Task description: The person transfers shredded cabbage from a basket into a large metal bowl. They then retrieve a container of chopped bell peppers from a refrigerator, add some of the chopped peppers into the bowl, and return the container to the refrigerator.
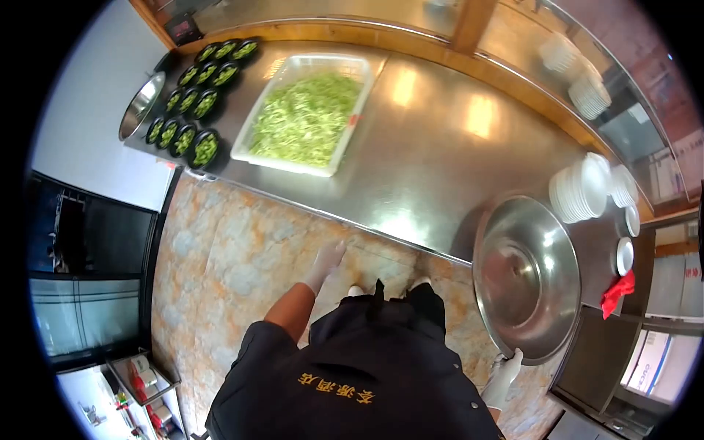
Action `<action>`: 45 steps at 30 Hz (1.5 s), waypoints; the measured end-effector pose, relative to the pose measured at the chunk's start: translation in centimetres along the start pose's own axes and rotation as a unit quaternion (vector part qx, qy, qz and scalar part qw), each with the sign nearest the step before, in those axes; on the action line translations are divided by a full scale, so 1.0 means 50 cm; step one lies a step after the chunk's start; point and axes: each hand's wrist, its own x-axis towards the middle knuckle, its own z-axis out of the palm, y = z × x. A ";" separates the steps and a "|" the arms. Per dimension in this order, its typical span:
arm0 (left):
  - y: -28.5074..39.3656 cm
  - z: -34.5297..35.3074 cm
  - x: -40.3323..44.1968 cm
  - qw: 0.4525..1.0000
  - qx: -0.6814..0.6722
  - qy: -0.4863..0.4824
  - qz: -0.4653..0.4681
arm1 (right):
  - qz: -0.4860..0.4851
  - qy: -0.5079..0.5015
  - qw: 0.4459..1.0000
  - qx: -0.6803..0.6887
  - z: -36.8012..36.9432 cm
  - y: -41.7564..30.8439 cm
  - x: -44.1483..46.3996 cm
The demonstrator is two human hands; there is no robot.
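Observation:
My right hand (504, 372), in a pale glove, grips the near rim of a large steel basin (513, 293). The basin is tilted at the counter's front edge with its hollow inside facing me, and only reflections show in it. My left hand (329, 262), gloved too, hangs over the floor in front of the counter. Its fingers stretch forward and hold nothing. Farther off, a white plastic crate (246, 147) full of shredded green vegetable (304, 117) sits on the counter.
The steel counter (418, 154) runs across the view. Several black bowls of greens (205, 149) stand at left beside a steel bowl (141, 106). At right are stacked white plates (579, 189) and a red cloth (618, 293). A wooden-framed window ledge (352, 33) borders the back.

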 end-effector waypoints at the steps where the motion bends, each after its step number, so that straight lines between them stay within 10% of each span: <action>1: 0.046 -0.047 0.016 0.998 0.017 0.063 0.024 | 0.007 -0.024 1.000 -0.014 0.024 0.028 -0.008; 3: 0.069 -0.119 0.082 0.940 0.037 0.274 0.200 | 0.023 -0.058 0.998 -0.019 0.112 0.090 -0.032; 8: 0.245 -0.353 0.163 0.874 0.287 0.324 0.221 | 0.139 -0.189 0.972 0.022 0.381 0.231 -0.055; 11: 0.213 -0.405 0.270 0.872 0.441 0.113 0.181 | 0.166 -0.195 0.966 -0.021 0.581 0.293 -0.094; 24: 0.402 -0.580 0.350 0.896 0.408 -0.022 0.175 | 0.177 -0.246 0.940 -0.156 0.788 0.322 -0.081; 26: 0.437 -0.609 0.446 0.840 0.515 0.060 0.160 | 0.143 -0.215 0.952 -0.167 0.792 0.312 -0.106; 33: 0.445 -0.630 0.696 0.828 0.530 -0.163 0.082 | 0.006 -0.122 0.941 -0.315 0.847 0.235 -0.142; 36: 0.441 -0.643 0.726 0.812 0.544 -0.189 0.101 | -0.243 -0.042 0.876 -0.414 0.839 0.280 -0.105; 45: 0.368 -0.595 0.764 0.838 0.505 -0.054 0.199 | -0.421 -0.024 0.684 -0.595 0.930 0.227 -0.121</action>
